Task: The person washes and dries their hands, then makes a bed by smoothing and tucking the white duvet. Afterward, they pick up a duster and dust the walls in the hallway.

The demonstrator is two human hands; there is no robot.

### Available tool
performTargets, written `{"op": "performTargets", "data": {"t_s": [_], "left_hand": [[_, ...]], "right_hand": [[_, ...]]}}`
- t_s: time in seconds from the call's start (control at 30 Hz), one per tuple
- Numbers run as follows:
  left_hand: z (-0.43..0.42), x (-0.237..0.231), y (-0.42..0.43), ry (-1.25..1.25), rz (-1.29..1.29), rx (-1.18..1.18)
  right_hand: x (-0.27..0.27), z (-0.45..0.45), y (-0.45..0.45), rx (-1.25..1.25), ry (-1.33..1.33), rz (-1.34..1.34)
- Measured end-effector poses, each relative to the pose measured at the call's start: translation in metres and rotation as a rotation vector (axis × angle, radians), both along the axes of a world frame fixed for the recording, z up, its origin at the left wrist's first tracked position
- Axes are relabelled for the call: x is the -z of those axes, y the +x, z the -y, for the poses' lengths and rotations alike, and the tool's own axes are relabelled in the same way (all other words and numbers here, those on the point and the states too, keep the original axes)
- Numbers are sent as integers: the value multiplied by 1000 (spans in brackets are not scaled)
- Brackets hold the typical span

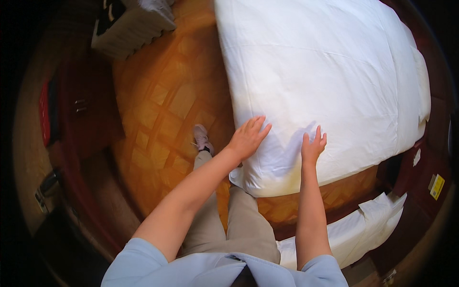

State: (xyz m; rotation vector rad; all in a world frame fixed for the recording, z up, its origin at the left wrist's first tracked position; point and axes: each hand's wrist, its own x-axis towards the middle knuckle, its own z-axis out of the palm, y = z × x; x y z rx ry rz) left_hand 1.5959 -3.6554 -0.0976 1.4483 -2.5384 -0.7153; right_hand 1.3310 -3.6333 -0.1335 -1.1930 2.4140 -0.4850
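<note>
A bed (308, 75) spread with a smooth white sheet or cover fills the upper right of the head view. Over its near left corner is my left hand (248, 138), palm down with the fingers spread; I cannot tell whether it touches the cloth. Farther right, my right hand (313, 145) is over the near edge, fingers apart and nothing in them. It casts a shadow on the white cloth. Faint creases run across the cover, and its near edge is rounded over the mattress.
Parquet floor (157, 122) runs along the bed's left side. A dark red wooden cabinet (93, 107) stands at the left, a pale box-like stand (136, 28) at the upper left. Folded white bedding (358, 229) lies lower right. A yellow card (437, 187) with writing is at the right.
</note>
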Motion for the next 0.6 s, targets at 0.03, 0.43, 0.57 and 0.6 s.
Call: {"op": "performTargets", "data": {"t_s": [0.03,0.43,0.57,0.6], "left_hand": [[20,5,-8,-63,11,0],[95,0,96,300,138,293],[154,-14,126,249,6,217],[174,-15,127,199,3,213]], "right_hand": [[7,16,-2,70,76,-41],[-47,-16,217,-374,429,47],[-47,54,171,-199,142,175],[-46,80,151,-194,124,89]]}}
